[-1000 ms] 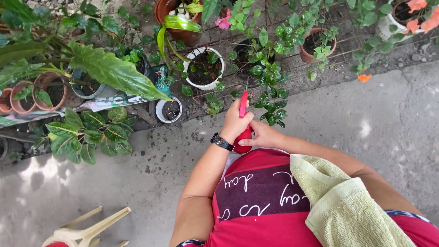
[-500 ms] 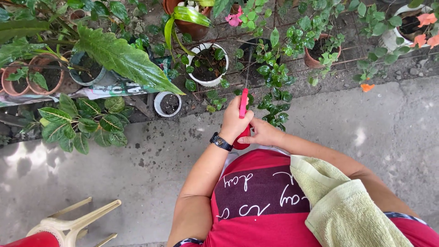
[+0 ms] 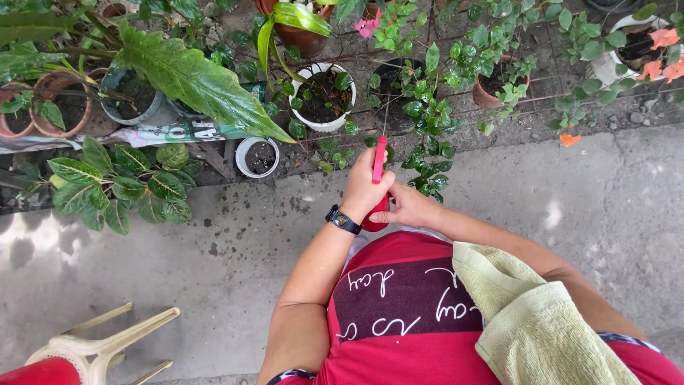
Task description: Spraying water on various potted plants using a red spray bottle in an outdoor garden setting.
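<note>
Gripping red tool (image 3: 378,171) w/ both hands, left hand (image 3: 365,188), right hand (image 3: 410,207), white pot (image 3: 322,96) ahead, leafy shrub (image 3: 427,142) beside.

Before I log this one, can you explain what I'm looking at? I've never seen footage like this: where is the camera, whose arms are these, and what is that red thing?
There is no machine here. The one picture comes from a camera worn on a person's head, looking straight down, so the arms belong to the wearer. The left hand, with a watch on its wrist, wraps around a red tool; its thin dark tip points toward the plants. The right hand steadies the tool's rounded red base from below. What kind of tool it is I cannot tell. A pale green towel hangs over the right shoulder. Below is a concrete floor. Along its far edge stand potted plants, among them a white pot and a small white cup of soil. A cream plastic chair shows at lower left.
</note>
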